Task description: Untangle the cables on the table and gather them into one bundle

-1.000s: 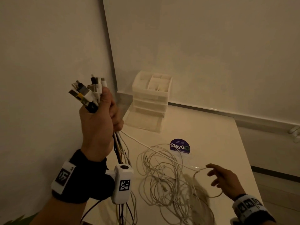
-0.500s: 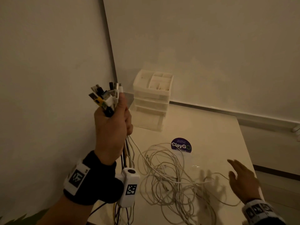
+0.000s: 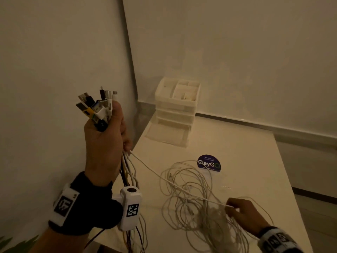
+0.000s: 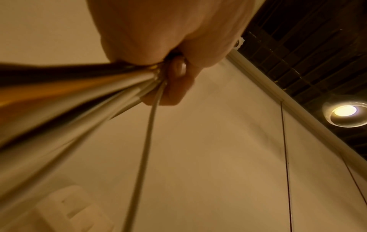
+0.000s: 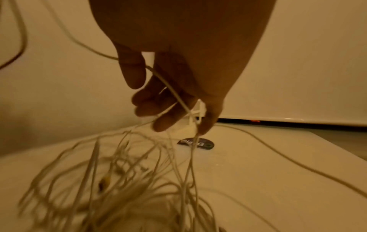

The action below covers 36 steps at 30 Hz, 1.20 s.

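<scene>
My left hand (image 3: pixel 105 141) is raised at the left and grips a bundle of cable ends (image 3: pixel 98 106), their white, black and yellow plugs sticking up above the fist. The cords hang down from the fist past the wrist; in the left wrist view the curled fingers (image 4: pixel 174 81) close round them. One white cable (image 3: pixel 175 183) runs taut from that fist to my right hand (image 3: pixel 242 210), which pinches it low at the right. In the right wrist view the cable (image 5: pixel 174 92) passes between the fingers (image 5: pixel 168 119). A tangle of white cables (image 3: pixel 197 203) lies on the white table (image 3: pixel 246 154).
A white drawer organiser (image 3: pixel 176 106) stands at the table's back left corner against the wall. A purple round ClayGo sticker (image 3: pixel 208 163) sits on the table behind the tangle. The table's right edge (image 3: pixel 291 189) drops to the floor.
My right hand, flat and holding nothing half a second ago, has moved left into the tangle and pinched one white cable, now stretched toward the left fist. The left hand stays raised.
</scene>
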Each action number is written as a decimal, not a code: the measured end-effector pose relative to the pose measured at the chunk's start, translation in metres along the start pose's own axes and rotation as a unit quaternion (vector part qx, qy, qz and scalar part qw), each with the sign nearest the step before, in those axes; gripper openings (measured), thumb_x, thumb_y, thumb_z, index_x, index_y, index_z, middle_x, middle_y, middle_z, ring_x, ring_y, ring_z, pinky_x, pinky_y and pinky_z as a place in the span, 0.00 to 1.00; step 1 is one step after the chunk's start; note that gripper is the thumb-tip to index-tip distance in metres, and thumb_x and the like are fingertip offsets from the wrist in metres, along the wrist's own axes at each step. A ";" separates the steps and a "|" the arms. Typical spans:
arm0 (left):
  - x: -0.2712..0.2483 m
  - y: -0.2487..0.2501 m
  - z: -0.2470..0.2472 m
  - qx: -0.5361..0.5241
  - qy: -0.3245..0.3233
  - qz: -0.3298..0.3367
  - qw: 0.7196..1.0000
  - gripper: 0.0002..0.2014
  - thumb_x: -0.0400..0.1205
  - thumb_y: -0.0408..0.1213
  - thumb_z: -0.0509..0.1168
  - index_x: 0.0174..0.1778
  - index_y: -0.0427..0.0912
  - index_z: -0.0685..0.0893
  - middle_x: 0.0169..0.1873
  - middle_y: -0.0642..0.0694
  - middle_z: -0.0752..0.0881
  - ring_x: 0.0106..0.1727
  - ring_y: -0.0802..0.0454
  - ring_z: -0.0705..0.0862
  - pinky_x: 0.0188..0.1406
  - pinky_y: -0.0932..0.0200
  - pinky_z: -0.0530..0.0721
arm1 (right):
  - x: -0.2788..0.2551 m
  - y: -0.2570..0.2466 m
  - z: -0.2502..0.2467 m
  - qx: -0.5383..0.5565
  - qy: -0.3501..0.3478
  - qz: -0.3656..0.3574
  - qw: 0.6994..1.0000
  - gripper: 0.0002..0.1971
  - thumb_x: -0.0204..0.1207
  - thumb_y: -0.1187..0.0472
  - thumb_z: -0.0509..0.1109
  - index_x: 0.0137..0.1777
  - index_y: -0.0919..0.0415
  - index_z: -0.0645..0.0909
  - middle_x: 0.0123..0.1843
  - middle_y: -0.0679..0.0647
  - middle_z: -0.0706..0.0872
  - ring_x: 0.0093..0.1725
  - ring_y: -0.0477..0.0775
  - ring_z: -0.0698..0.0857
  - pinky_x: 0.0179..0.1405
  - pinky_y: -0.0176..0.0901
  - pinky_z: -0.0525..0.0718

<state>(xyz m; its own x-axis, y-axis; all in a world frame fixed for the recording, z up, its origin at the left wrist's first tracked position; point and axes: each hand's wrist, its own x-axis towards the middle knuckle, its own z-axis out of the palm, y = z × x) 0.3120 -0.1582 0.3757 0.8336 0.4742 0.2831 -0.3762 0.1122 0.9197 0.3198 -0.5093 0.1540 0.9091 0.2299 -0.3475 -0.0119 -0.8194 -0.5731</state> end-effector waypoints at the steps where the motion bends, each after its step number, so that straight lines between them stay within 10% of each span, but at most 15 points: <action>1: 0.000 -0.002 -0.002 0.000 0.000 -0.005 1.000 0.19 0.85 0.47 0.61 0.30 0.45 0.69 0.21 0.50 0.62 0.19 0.54 0.60 0.17 0.62 0.74 | -0.006 0.004 -0.011 0.044 0.006 0.013 0.999 0.16 0.79 0.64 0.68 0.28 0.55 0.80 0.27 0.48 0.84 0.29 0.41 0.80 0.38 0.42 0.77; 7: -0.021 -0.021 0.032 0.029 -0.172 -0.090 0.980 0.20 0.79 0.48 0.67 0.23 0.49 0.69 0.16 0.54 0.65 0.15 0.57 0.60 0.15 0.67 0.61 | -0.030 -0.051 -0.059 0.170 0.080 -0.098 0.977 0.07 0.71 0.59 0.63 0.35 0.62 0.76 0.30 0.54 0.78 0.32 0.49 0.74 0.38 0.45 0.70; 14: -0.070 -0.071 0.088 0.177 -0.363 -0.097 0.910 0.07 0.80 0.41 0.71 0.44 0.41 0.88 0.18 0.61 0.79 0.19 0.66 0.74 0.23 0.68 0.69 | -0.045 -0.111 -0.082 0.142 0.098 -0.205 0.963 0.14 0.83 0.48 0.56 0.40 0.52 0.77 0.34 0.57 0.77 0.32 0.47 0.72 0.33 0.38 0.70; 19: -0.082 -0.090 0.100 0.196 -0.355 -0.106 0.908 0.07 0.79 0.47 0.72 0.42 0.48 0.88 0.22 0.57 0.81 0.25 0.61 0.75 0.30 0.60 0.75 | -0.036 -0.110 -0.092 0.225 0.120 -0.154 0.955 0.14 0.78 0.54 0.59 0.38 0.62 0.78 0.32 0.53 0.76 0.33 0.49 0.72 0.38 0.49 0.71; 24: -0.095 -0.105 0.102 0.215 -0.376 -0.112 0.894 0.18 0.71 0.59 0.74 0.33 0.47 0.84 0.28 0.41 0.82 0.32 0.43 0.80 0.35 0.49 0.80 | -0.032 -0.114 -0.097 0.436 0.159 -0.131 0.876 0.12 0.73 0.61 0.57 0.42 0.71 0.78 0.35 0.62 0.77 0.36 0.59 0.76 0.40 0.52 0.73; 32: -0.089 -0.103 0.113 0.109 -0.273 -0.162 0.942 0.10 0.78 0.41 0.74 0.31 0.54 0.85 0.16 0.59 0.75 0.18 0.60 0.70 0.25 0.57 0.71 | -0.042 -0.132 -0.096 0.616 0.096 -0.161 0.765 0.18 0.72 0.77 0.52 0.60 0.70 0.75 0.58 0.74 0.86 0.58 0.69 0.87 0.55 0.53 0.87; 36: -0.082 -0.093 0.109 0.113 -0.264 -0.131 0.949 0.16 0.80 0.38 0.71 0.26 0.52 0.81 0.15 0.61 0.75 0.18 0.63 0.72 0.28 0.61 0.71 | -0.043 -0.127 -0.085 0.333 0.225 -0.199 0.894 0.22 0.68 0.87 0.56 0.53 0.66 0.77 0.52 0.54 0.89 0.55 0.53 0.89 0.55 0.43 0.87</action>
<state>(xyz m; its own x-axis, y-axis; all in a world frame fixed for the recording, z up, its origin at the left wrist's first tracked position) 0.3230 -0.3028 0.2968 0.9954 -0.0533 0.0792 -0.0820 -0.0522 0.9953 0.3170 -0.4594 0.3047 0.9702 0.0768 0.2300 0.2407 -0.1911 -0.9516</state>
